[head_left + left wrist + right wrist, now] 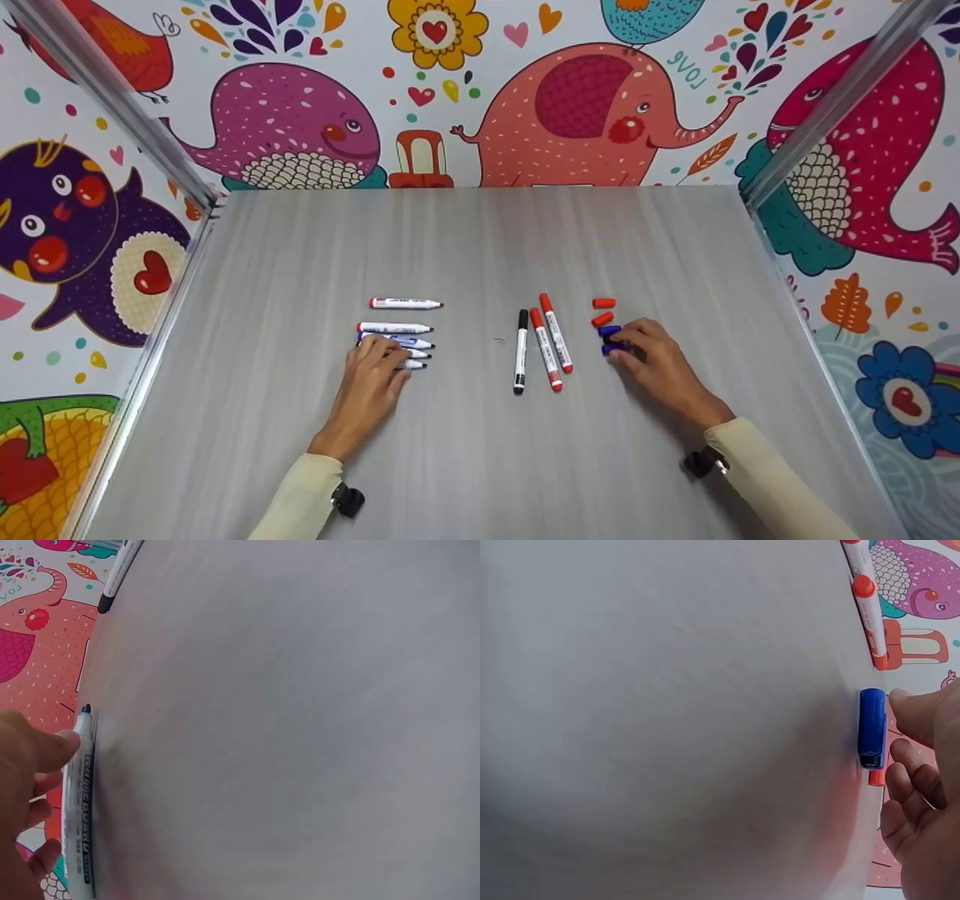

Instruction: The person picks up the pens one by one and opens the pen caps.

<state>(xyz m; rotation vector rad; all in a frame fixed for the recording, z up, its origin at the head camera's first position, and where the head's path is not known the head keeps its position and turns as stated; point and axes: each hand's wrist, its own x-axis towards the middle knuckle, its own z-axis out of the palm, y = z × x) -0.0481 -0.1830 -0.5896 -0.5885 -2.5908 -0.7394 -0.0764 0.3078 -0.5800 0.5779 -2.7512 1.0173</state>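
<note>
Uncapped markers | white | left fingers loosely atop | right fingers at blue caps, grip unclear

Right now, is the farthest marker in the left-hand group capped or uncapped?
Uncapped. In the head view, this marker lies flat, its narrow dark tip bare at the right end, without a cap over it.
</note>
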